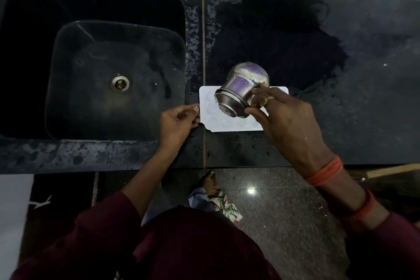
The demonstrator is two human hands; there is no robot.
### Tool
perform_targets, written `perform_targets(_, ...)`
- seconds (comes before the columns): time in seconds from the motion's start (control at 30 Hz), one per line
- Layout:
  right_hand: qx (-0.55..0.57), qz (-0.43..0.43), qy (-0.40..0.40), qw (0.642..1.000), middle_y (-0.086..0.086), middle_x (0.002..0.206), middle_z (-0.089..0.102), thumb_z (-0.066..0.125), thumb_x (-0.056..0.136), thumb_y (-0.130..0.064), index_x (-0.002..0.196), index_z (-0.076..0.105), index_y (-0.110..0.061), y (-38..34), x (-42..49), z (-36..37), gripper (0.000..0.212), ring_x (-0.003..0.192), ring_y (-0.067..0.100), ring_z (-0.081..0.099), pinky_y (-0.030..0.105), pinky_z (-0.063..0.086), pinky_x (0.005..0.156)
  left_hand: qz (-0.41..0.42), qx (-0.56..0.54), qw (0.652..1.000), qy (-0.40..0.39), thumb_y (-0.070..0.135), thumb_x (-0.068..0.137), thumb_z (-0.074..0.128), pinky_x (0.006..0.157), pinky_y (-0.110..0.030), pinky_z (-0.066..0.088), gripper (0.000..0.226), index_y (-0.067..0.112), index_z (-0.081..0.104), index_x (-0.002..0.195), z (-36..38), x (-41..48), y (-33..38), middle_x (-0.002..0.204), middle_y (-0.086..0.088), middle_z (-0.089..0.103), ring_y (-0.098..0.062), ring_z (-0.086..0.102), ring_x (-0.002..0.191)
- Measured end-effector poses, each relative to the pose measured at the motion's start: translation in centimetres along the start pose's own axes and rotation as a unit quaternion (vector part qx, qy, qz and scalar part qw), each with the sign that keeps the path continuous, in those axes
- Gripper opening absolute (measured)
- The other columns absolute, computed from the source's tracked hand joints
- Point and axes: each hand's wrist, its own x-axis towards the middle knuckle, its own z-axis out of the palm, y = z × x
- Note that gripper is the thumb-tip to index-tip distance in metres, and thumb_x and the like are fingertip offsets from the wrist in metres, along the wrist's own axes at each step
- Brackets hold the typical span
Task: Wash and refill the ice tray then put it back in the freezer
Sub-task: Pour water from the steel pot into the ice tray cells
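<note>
Status: the white plastic ice tray (216,124) is lying flat on the black stone counter (352,109), just right of the black sink (68,57) and near the counter's front edge. Long side is running left-right, rounded pockets are facing up. Can't tell how full the pockets are.

The left hand (177,120) is pinching the tray's left short edge, thumb and fingertips closing on the rim. The rest of that hand is hanging over the strip of counter between sink and tray.

The right hand (281,118) is gripping a small steel pot (243,82), with fingers and thumb curling round its side, and is holding it above the middle of the tray. The pot is tipping well over: round belly is pointing away from the person, ringed end is facing down-left toward the tray. Can't tell whether water is coming out. Pot and hand are hiding the tray's centre and its right front corner.

A gold ring (264,101) is showing on one right finger, orange bangles (325,173) are sitting on the right wrist, and maroon sleeves (102,234) are covering both forearms partway.

A metal drain (119,83) is sitting in the sink floor. A dark wet patch (272,36) is spreading over the counter behind the tray, and droplets (236,137) are lying on the front strip. Below the counter edge, a speckled polished floor (284,211), a bare foot (210,180) and a floral cloth (227,208) are showing.
</note>
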Motion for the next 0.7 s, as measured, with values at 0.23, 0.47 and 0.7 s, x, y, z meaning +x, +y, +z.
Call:
perform_targets(0.23, -0.002, -0.012, 0.009, 1.0, 0.011, 0.106, 0.073, 0.07, 0.085, -0.019, 0.09, 0.073, -0.003, 0.06, 0.08, -0.21, 0.016, 0.09, 0.032, 0.074, 0.043, 0.06, 0.054, 0.0, 0.006, 1.0, -0.003, 0.011, 0.097, 0.067, 0.072, -0.022, 0.061, 0.017, 0.007, 0.076, 0.111, -0.09, 0.12, -0.17, 0.088, -0.006, 0.078, -0.01, 0.072, 0.075)
perform_targets(0.47, -0.006, 0.008, -0.019, 1.0, 0.01, 0.115, 0.071, 0.063, 0.09, -0.025, 0.096, 0.074, -0.003, 0.47, 0.08, 0.08, 0.025, 0.088, 0.035, 0.074, 0.046, 0.059, 0.057, 0.002, 0.008, 1.0, 0.003, 0.011, 0.096, 0.068, 0.069, -0.02, 0.06, 0.016, 0.009, 0.077, 0.11, 0.05, 0.1, -0.12, 0.087, -0.004, 0.077, -0.007, 0.071, 0.07)
perform_targets(0.7, 0.012, -0.006, -0.002, 1.0, 0.01, 0.111, 0.073, 0.071, 0.086, -0.017, 0.091, 0.074, -0.005, 0.05, 0.13, -0.26, 0.013, 0.105, 0.029, 0.072, 0.042, 0.061, 0.057, 0.009, 0.009, 1.0, 0.004, 0.011, 0.096, 0.069, 0.069, -0.02, 0.06, 0.015, 0.011, 0.077, 0.109, 0.02, 0.04, -0.21, 0.086, -0.004, 0.078, -0.01, 0.071, 0.071)
